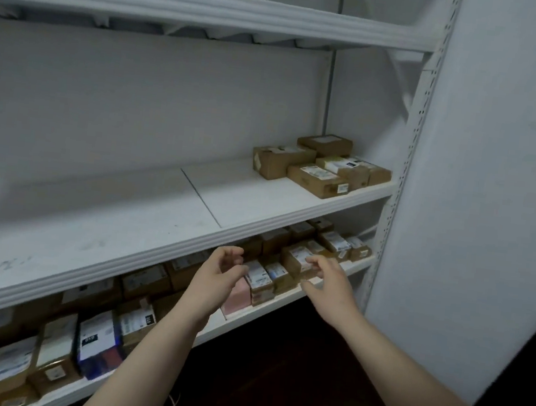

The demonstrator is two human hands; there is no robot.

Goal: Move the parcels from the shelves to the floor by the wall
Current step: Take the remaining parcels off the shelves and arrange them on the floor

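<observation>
- We held our left hand point(219, 273) in front of the lower shelf point(269, 307), fingers loosely curled, holding nothing
- Our right hand point(329, 283) was spread and relaxed, empty, just beside a brown parcel point(295, 260) — whether it touched, we could not tell
- Between the hands sat labelled parcels point(260, 279) and a pink parcel point(237, 297)
- More boxes — a small cluster point(323, 167) — lay at the right end of the middle shelf point(192, 214)
</observation>
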